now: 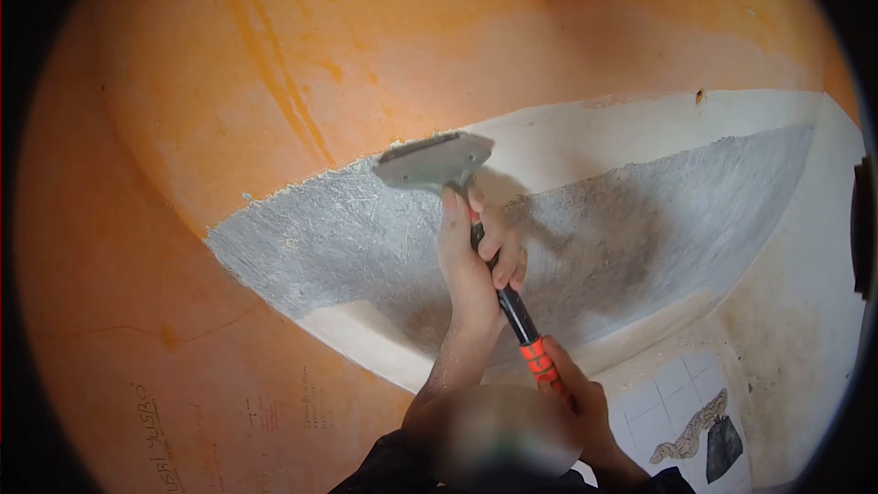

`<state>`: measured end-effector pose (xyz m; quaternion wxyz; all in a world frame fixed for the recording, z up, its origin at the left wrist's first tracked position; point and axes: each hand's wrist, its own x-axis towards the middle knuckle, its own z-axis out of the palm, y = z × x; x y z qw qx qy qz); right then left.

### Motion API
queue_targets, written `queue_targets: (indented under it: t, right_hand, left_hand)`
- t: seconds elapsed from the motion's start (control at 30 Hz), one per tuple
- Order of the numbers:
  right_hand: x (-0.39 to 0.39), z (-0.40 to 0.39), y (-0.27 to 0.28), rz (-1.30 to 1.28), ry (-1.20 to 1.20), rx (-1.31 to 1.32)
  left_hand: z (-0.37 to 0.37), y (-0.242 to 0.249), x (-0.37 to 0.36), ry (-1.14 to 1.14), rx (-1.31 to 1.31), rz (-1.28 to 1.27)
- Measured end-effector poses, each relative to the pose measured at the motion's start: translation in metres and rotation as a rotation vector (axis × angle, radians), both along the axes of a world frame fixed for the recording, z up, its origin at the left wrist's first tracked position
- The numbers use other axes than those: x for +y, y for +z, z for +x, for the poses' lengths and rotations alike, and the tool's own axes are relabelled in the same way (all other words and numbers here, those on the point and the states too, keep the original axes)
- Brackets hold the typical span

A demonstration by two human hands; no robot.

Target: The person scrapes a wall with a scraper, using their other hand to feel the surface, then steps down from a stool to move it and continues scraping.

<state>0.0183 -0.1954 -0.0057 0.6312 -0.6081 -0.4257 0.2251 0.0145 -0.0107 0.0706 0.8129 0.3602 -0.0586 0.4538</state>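
A long-handled scraper (pixel 515 311) with a wide metal head (pixel 437 163) slants up across the middle of the view. Its blade edge lies against the wall, where the orange paint (pixel 302 82) meets the rough grey patch (pixel 338 229). My left hand (pixel 476 247) is closed around the upper shaft just below the head, thumb pointing up along it. Lower down, my right hand (pixel 581 393) wraps round the orange and black grip (pixel 541 361). A blurred spot covers part of the area between my forearms.
A white strip (pixel 567 142) runs beside the grey patch to the right. Handwriting (pixel 142 439) marks the orange wall at lower left. Below right are white tiles (pixel 649 402), with a patterned, twisted strip (pixel 690 430) and a dark piece (pixel 724 448). A dark object (pixel 861 229) stands at the right edge.
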Motion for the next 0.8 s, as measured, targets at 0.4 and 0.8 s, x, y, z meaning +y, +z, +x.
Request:
queue_targets:
  t: [0.4, 0.8]
  right_hand:
    - [0.002, -0.005, -0.021, 0.075, 0.010, -0.030]
    - [-0.005, 0.006, 0.006, 0.042, 0.053, -0.008]
  left_hand:
    - [0.000, -0.005, 0.001, -0.008, -0.009, 0.028]
    - [0.002, 0.004, -0.002, 0.025, 0.014, 0.013]
